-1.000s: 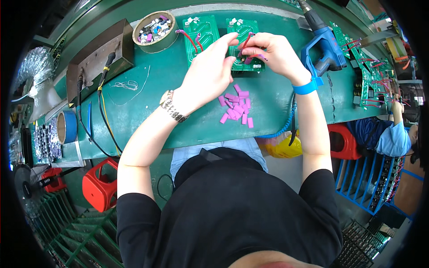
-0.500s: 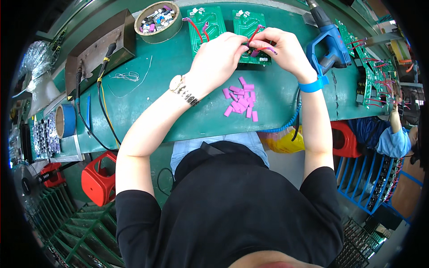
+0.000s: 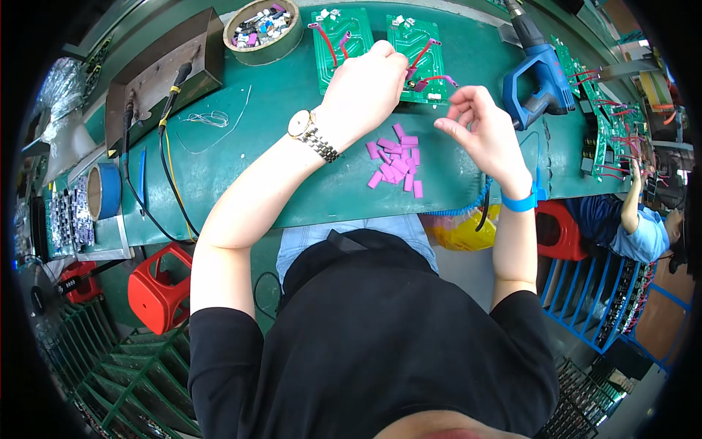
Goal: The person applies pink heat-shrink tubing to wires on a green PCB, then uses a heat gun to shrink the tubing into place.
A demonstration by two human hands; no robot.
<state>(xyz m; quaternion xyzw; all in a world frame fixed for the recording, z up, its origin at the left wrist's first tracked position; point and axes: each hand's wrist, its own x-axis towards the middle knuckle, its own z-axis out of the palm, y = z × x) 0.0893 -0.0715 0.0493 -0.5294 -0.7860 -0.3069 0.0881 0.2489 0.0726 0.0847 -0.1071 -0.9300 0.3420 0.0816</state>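
Note:
Two green circuit boards lie side by side at the far side of the bench. The left circuit board (image 3: 327, 55) and the right circuit board (image 3: 431, 50) carry red wires with purple sleeves at their ends. My left hand (image 3: 365, 89) reaches over the inner edges of both, fingers curled together by the right board's left edge; whatever they grip is hidden. My right hand (image 3: 479, 132) hangs in the air to the right of that board, fingers apart and holding nothing. Nearer me, a loose pile of short purple sleeves (image 3: 395, 162) rests on the bench.
A blue heat gun (image 3: 541, 80) stands at the right, near more circuit boards (image 3: 603, 139). Left are a round tub of small parts (image 3: 263, 45), a metal tray (image 3: 146, 84), a soldering iron (image 3: 174, 91), thin wire (image 3: 210, 121) and blue tape (image 3: 110, 192). A co-worker's arm (image 3: 632, 197) shows at right.
My right hand has let go at the right board and drawn back toward me and to the right, its fingers opening. My left hand stays at the boards, fingers curled.

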